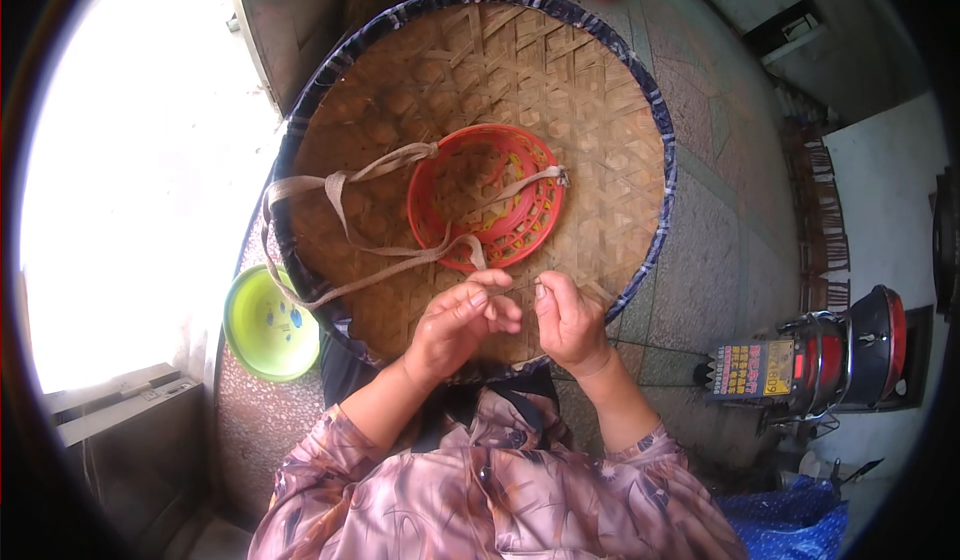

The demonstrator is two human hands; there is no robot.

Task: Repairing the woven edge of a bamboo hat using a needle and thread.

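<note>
My left hand (467,322) is raised over the near part of a large round woven bamboo tray (610,160), its fingers loosely bent and apart, just below a beige fabric strap (335,185). To its right, my right hand (568,325) pinches a tiny thin item, too small to make out, between thumb and forefinger. A red plastic openwork basket (535,230) sits in the middle of the tray. The looped strap lies across tray and basket, hanging over the left rim, with a knotted end at the basket's right side.
A green plastic basin (250,330) sits on the speckled floor (245,425) at left, beside a bright doorway (120,190). At right are a scooter's rear (830,360), a row of brown wooden items (820,240) along a pale wall, and blue cloth (785,520).
</note>
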